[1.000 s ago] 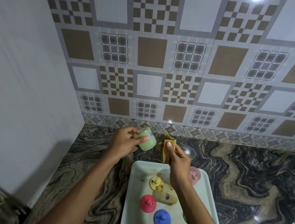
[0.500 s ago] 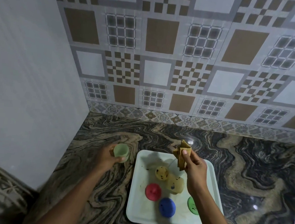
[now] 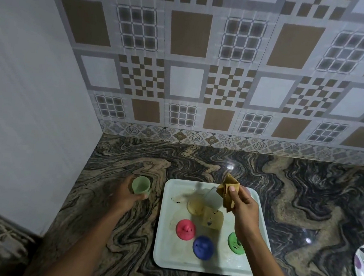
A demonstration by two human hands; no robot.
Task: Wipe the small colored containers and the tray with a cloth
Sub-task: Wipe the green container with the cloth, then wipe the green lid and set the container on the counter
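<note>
Fingers [image 3: 143, 196] of the left hand [image 3: 125, 196] curl round an upright pale green container [image 3: 141, 185] on the tabletop [image 3: 304, 208], just left of the tray [image 3: 163, 251]. The right hand [image 3: 244, 207] pinches a folded brown cloth [image 3: 228, 193] above the tray's far edge. A red container [image 3: 186, 229], a blue container [image 3: 203, 247] and a green container [image 3: 233, 242] sit on the tray.

A dark, swirl-veined polished stone desk [image 3: 304, 208] fills the 6 o'clock half and catches small light glints [image 3: 230, 166]. At 12 o'clock rises a wall of brown, white and grey patterned tiles [image 3: 209, 50] above a floral border strip [image 3: 199, 138]. A plain pale grey wall [image 3: 25, 74] closes off 9 o'clock.
</note>
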